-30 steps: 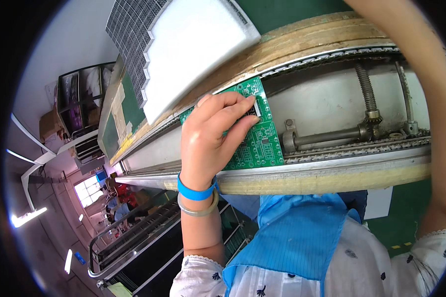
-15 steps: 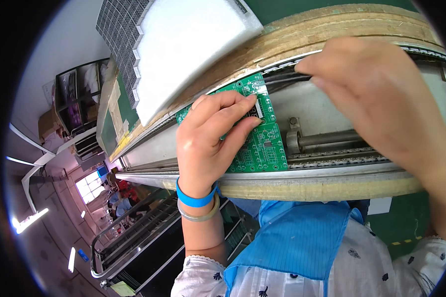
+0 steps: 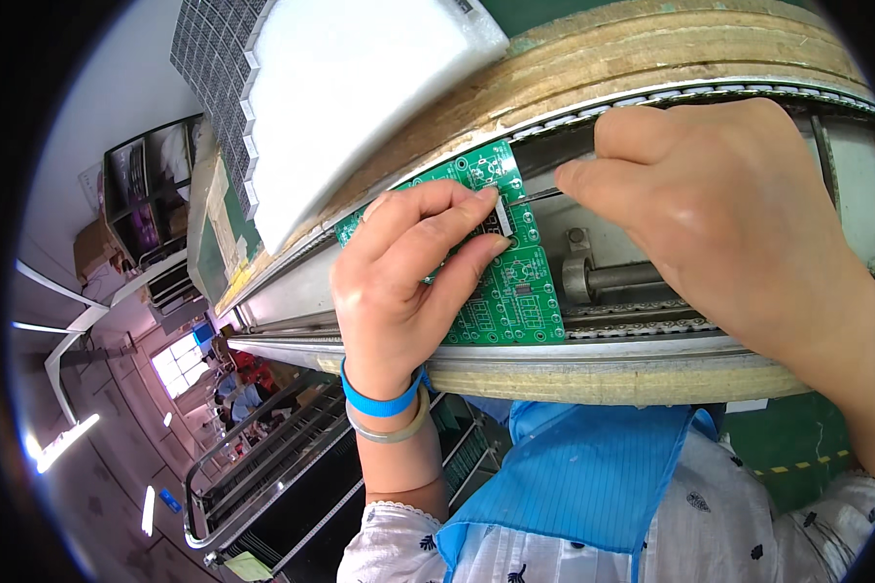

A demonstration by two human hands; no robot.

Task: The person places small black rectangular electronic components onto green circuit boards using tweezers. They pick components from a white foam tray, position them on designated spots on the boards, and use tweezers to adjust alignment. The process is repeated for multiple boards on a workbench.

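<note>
A green printed circuit board point(image 3: 530, 267) lies across the conveyor, bearing rows of small printed pads. My left hand point(image 3: 389, 267) rests over it, thumb and forefinger pinching a small display module point(image 3: 503, 218) with a white edge and dark face at the board's surface. From the right, my right hand point(image 3: 715, 199) is closed round a thin metal tool point(image 3: 537, 196) whose tip reaches the right side of the module. Most of that tool is hidden in my fist, so its kind is unclear. My left palm covers part of the board.
Chain-edged conveyor rails point(image 3: 651, 335) run left to right, with a metal shaft point(image 3: 622, 277) between them. Beyond the wooden ledge point(image 3: 593, 68) lie white foam point(image 3: 360, 87) and a grey gridded stack point(image 3: 214, 87). A rack point(image 3: 272, 496) stands at lower left.
My right hand has moved left and slightly down, bringing the thin tool's tip to the display module. My left hand keeps its pinch on the module.
</note>
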